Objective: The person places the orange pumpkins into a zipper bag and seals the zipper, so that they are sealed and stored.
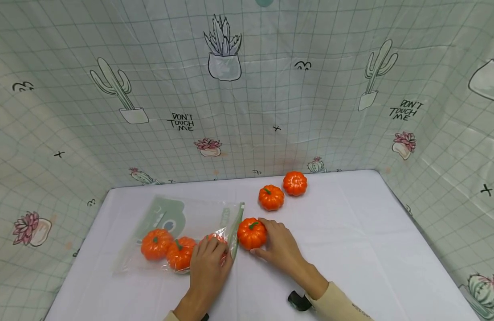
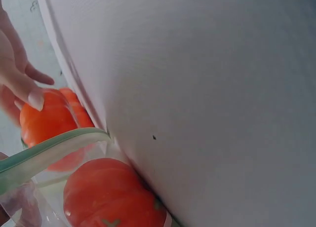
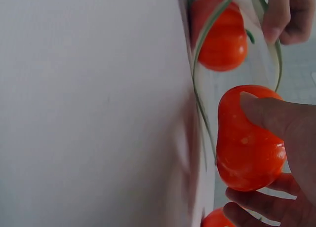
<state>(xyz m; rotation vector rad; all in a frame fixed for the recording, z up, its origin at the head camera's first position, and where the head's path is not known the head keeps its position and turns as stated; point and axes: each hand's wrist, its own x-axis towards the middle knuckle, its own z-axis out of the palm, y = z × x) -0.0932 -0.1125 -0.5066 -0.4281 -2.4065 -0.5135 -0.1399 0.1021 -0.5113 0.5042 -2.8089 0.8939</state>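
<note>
- The right hand [image 1: 280, 247] holds an orange pumpkin [image 1: 252, 234], thumb on one side and fingers on the other
- The left hand [image 1: 210, 263] pinches the rim of a clear plastic bag [image 1: 202, 211] at its open mouth
- The hands are apart, with the held pumpkin between them, just beside the bag's green edge [image 3: 196, 74]; whether it touches that edge I cannot tell
- Inside the bag, a third pumpkin [image 1: 214, 238] lies partly hidden under the left hand, and two bagged pumpkins [image 1: 156, 244] sit farther left
- Beyond the right hand, two loose pumpkins [image 1: 271, 197] stand near the back of the white table [image 1: 351, 223]
- Behind hangs a cactus-print cloth [image 1: 251, 98]
</note>
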